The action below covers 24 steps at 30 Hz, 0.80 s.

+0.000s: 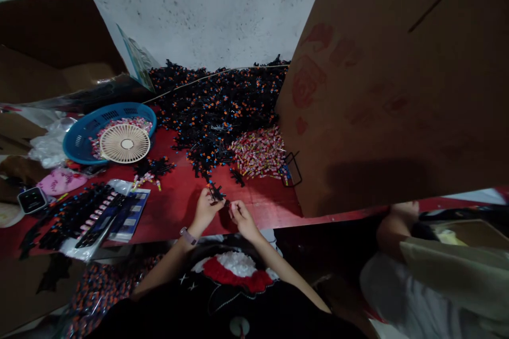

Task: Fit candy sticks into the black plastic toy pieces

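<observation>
Near the front edge of the red table, my left hand (205, 211) grips a small black plastic piece (216, 192) shaped like a toy gun. Close beside it, my right hand (243, 218) has its fingers pinched together by a tiny dark part (227, 204); what exactly they hold is too small to make out. Another black toy-gun piece (237, 177) lies just beyond my hands. Behind it spreads a large heap of black toy-gun pieces (214, 106) with orange and blue bits. At the heap's right front sits a pile of small pink and yellow pieces (260, 153).
To the left stand an open cardboard box (59, 79) and a blue basket (71, 140) with a cream round lattice lid (125, 144). Packed toy-gun rows (95, 217) lie at front left. A tall cardboard sheet (389, 85) blocks the right; another person's arm (393, 230) shows below it.
</observation>
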Available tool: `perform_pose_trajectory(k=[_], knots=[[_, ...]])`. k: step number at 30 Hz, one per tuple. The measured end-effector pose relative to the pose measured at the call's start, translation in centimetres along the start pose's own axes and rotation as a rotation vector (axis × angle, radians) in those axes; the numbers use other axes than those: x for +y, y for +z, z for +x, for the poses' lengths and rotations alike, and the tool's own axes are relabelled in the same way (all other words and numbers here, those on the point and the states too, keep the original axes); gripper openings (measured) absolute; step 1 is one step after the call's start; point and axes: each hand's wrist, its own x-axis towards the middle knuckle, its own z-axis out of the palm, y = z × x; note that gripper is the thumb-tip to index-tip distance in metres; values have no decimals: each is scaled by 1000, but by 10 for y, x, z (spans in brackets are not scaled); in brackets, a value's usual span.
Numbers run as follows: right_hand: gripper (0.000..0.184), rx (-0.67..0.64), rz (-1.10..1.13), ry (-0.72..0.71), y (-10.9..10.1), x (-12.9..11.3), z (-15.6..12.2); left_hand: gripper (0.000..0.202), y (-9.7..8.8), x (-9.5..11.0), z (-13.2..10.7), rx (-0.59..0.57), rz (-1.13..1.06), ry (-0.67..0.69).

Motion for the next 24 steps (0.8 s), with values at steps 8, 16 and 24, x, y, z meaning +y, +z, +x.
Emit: perform_pose_trajectory(k=[8,16,24], knots=[[56,27,206,-74,0,-78,-9,33,-13,57,-26,-76,-172,168],[56,32,140,-116,-3,-97,-16,30,-13,76,-38,-69,-175,257],[60,-127,41,-97,-12,-99,-16,20,-16,85,-44,-81,-79,332]])
